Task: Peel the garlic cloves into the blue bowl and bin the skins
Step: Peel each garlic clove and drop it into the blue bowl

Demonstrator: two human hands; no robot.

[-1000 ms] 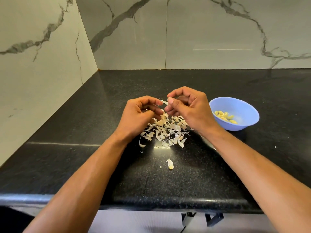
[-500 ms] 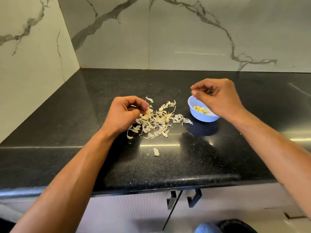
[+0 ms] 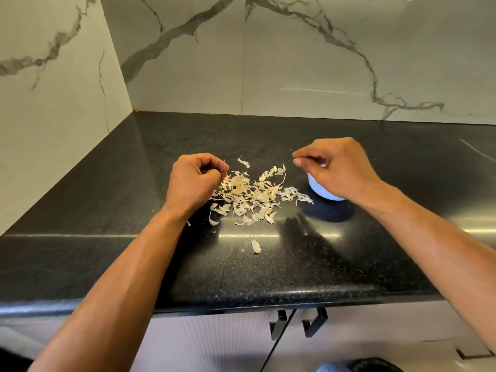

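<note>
The right hand [image 3: 336,169] hovers over the blue bowl [image 3: 323,190] at about three o'clock from the pile of garlic skins [image 3: 251,196], hiding most of it. Its fingers are curled, tips pinched together — whether a clove sits between them I cannot tell; likely it is there to drop one in. The left hand [image 3: 194,179] sits at the pile's nine o'clock edge, loosely fisted, contents hidden. One stray skin [image 3: 255,246] lies at six o'clock on the black countertop [image 3: 375,251] — binning remains undone.
</note>
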